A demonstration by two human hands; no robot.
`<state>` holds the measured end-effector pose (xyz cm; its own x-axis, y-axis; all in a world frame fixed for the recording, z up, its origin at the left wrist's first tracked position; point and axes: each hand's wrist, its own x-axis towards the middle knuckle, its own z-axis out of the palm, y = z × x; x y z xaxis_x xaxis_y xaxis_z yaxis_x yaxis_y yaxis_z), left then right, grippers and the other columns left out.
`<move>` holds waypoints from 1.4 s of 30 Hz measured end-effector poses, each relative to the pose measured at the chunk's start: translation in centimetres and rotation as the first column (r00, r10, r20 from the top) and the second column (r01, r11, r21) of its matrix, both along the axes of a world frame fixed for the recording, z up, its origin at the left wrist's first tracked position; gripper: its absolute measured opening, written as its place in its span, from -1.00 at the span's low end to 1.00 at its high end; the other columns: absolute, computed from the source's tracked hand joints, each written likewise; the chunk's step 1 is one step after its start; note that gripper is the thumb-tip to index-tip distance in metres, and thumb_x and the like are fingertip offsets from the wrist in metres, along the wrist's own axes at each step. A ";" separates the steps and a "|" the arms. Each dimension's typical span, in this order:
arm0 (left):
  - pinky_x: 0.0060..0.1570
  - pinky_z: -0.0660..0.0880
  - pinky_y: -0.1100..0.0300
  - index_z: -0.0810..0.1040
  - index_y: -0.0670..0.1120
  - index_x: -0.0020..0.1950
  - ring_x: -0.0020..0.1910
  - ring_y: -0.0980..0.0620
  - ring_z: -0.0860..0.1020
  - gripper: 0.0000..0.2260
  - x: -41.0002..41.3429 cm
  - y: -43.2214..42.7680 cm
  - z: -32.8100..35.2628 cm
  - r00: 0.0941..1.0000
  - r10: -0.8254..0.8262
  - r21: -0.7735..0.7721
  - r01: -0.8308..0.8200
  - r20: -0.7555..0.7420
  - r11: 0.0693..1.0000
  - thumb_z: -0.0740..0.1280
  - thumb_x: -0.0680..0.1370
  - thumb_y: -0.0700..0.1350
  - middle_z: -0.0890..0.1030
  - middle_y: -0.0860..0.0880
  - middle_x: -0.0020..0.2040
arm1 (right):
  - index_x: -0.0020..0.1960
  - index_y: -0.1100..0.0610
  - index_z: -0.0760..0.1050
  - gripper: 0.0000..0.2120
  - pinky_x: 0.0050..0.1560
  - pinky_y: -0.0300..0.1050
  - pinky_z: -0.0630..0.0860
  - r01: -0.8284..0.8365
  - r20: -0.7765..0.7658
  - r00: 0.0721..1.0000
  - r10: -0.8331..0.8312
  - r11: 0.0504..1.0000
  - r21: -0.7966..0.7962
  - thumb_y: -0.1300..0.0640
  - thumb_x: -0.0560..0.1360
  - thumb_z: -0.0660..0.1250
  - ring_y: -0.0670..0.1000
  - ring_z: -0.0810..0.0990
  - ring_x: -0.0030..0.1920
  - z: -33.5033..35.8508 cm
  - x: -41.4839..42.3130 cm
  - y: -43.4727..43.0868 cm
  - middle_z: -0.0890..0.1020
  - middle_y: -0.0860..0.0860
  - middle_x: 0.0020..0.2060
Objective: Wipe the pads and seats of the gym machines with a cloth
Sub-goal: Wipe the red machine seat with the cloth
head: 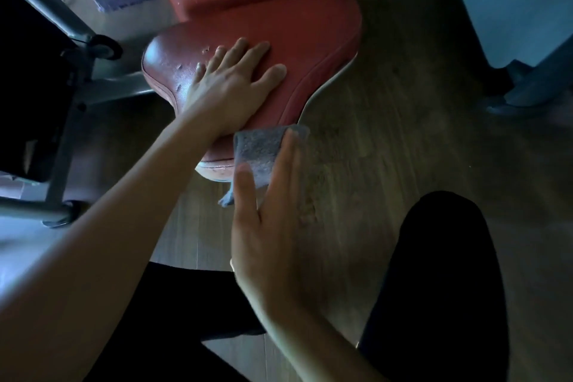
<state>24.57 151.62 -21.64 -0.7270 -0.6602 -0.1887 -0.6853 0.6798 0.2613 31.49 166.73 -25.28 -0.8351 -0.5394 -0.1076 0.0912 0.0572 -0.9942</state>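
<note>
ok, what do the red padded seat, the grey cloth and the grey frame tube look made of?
Red padded seat: likely vinyl or faux leather; slight sheen, stitched piping, surface nicks.
Grey cloth: probably microfibre; matte, fuzzy nap, limp corner.
Grey frame tube: seemingly painted metal; smooth, dull gloss.

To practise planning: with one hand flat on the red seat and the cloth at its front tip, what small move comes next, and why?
Probably slide the cloth from the front tip of the seat up onto its top. The right hand has it only at that tip, most of the top lies beyond it, and the left hand lies flat on the seat.
</note>
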 end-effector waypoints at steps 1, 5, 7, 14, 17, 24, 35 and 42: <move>0.56 -0.11 -0.09 0.08 0.25 0.59 0.62 -0.02 -0.07 -0.44 -0.1 0.0 0.0 1.000 -0.001 0.005 0.001 0.014 1.000 0.00 0.61 0.37 0.00 0.08 0.64 | 0.60 -0.04 -0.07 -0.36 0.54 -0.21 0.02 0.023 0.011 1.000 -0.023 1.000 -0.009 -0.14 0.63 0.12 -0.30 -0.05 0.53 -0.1 -0.9 -0.6 -0.01 -0.17 0.59; 0.56 -0.11 -0.15 0.05 0.20 0.61 0.62 -0.08 -0.08 -0.43 -0.7 0.0 0.3 0.999 -0.033 0.004 0.033 0.041 0.999 -0.01 0.63 0.34 -0.02 0.03 0.65 | 0.60 0.07 0.03 -0.38 0.55 -0.11 0.05 0.102 0.088 0.991 -0.096 0.993 -0.062 -0.08 0.62 0.13 -0.24 0.03 0.54 -0.1 -4.1 -2.1 0.08 -0.09 0.59; 0.56 -0.12 -0.14 0.06 0.22 0.60 0.62 -0.06 -0.08 -0.43 -0.7 -0.1 0.3 0.999 -0.028 0.010 0.028 0.037 1.000 -0.01 0.62 0.34 -0.02 0.05 0.65 | 0.60 0.04 0.05 -0.41 0.53 -0.23 0.05 0.052 0.108 0.993 -0.042 0.995 -0.091 -0.05 0.64 0.15 -0.30 0.03 0.52 -0.2 -3.0 -0.9 0.08 -0.15 0.58; 0.56 -0.11 -0.18 0.07 0.21 0.60 0.62 -0.11 -0.07 -0.43 -1.9 -0.2 0.4 0.998 -0.010 -0.006 0.010 0.054 1.000 -0.03 0.62 0.35 0.00 0.03 0.65 | 0.60 0.05 0.01 -0.39 0.48 -0.42 -0.06 0.024 0.159 0.987 -0.007 0.994 -0.109 -0.09 0.64 0.13 -0.32 -0.04 0.52 0.2 -5.4 -1.7 0.01 -0.15 0.59; 0.56 -0.12 -0.16 0.07 0.22 0.60 0.62 -0.08 -0.07 -0.44 -1.7 0.0 0.3 0.999 -0.016 -0.005 0.016 0.047 1.000 -0.02 0.62 0.35 0.00 0.05 0.64 | 0.60 0.01 0.04 -0.36 0.50 -0.34 0.00 -0.006 0.123 0.992 0.026 0.987 -0.158 -0.15 0.61 0.14 -0.34 0.00 0.51 0.3 -3.3 -0.1 0.05 -0.19 0.58; 0.56 -0.11 -0.14 0.08 0.24 0.59 0.62 -0.05 -0.05 -0.44 -1.8 -0.3 0.2 0.999 -0.006 -0.015 0.007 0.051 1.000 -0.02 0.61 0.36 0.01 0.08 0.64 | 0.49 0.09 0.32 -0.59 0.54 -0.06 0.15 0.134 0.200 0.977 -0.079 0.950 -0.282 0.05 0.68 0.04 -0.21 0.16 0.52 -1.7 -4.3 -0.7 0.25 -0.14 0.53; 0.56 -0.10 -0.13 0.08 0.23 0.59 0.62 -0.04 -0.04 -0.45 -2.1 -0.2 0.1 0.999 -0.010 -0.018 0.011 0.049 1.000 -0.02 0.62 0.34 0.02 0.10 0.64 | 0.59 0.15 -0.03 -0.50 0.37 -0.54 -0.17 0.014 0.039 0.999 -0.011 0.996 -0.091 0.03 0.70 -0.04 -0.46 -0.17 0.44 -2.1 -4.2 -2.2 -0.05 -0.03 0.59; 0.56 -0.12 -0.12 0.05 0.23 0.60 0.62 -0.04 -0.07 -0.44 -2.2 -0.5 -0.1 0.998 -0.015 -0.016 0.016 0.067 1.000 -0.04 0.62 0.35 -0.01 0.11 0.64 | 0.55 0.17 0.15 -0.54 0.49 -0.24 0.16 0.191 0.031 0.982 -0.188 0.960 -0.205 0.17 0.67 0.09 -0.11 0.16 0.54 -1.4 -4.2 -2.4 0.09 -0.09 0.53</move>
